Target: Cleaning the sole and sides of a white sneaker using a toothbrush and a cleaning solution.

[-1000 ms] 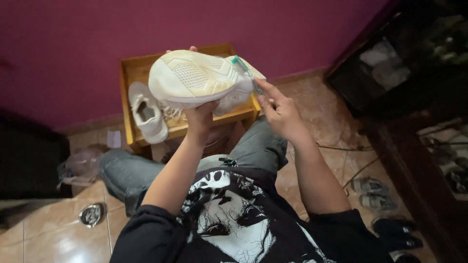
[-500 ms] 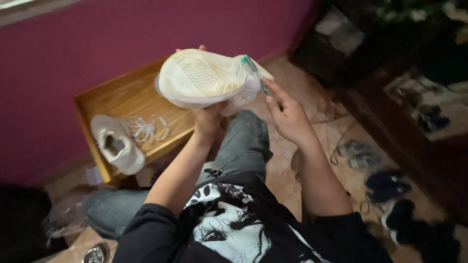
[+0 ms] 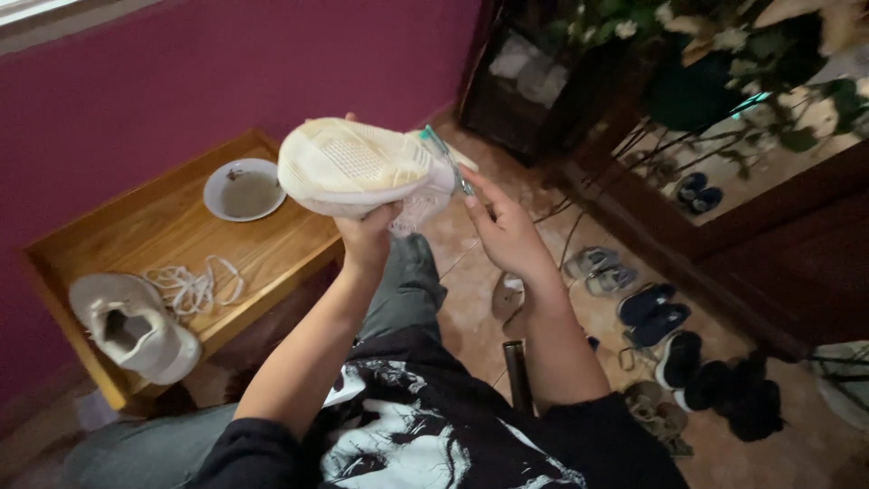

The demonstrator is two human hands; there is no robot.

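The left hand (image 3: 367, 237) is clasped around a white sneaker (image 3: 362, 169), gripping it from below with the pale ribbed sole turned up toward the camera and the toe pointing away to that hand's left. The shoe is held up in the air in front of the chest, above the knee in grey jeans (image 3: 405, 281).

The right hand (image 3: 501, 226) is closed on a toothbrush (image 3: 447, 159) with a green-and-clear handle, pinched between thumb and fingers. Its head end lies against the heel end of the sneaker, just beyond the left hand's fingertips.

To the left of the left hand stands a low wooden tabletop (image 3: 272, 243) with a raised rim. On it, beyond the left hand, sits a small white bowl (image 3: 243, 188) with murky liquid. Nearer the person, well to the left of the left forearm, lies a loose tangle of white laces (image 3: 195, 283), and next to them a second white sneaker (image 3: 134, 328) with its opening facing up.

To the right of the right hand, on the tiled floor (image 3: 471, 290), several pairs of sandals and dark shoes (image 3: 654, 312) are lined up along a dark wooden cabinet (image 3: 769, 263).
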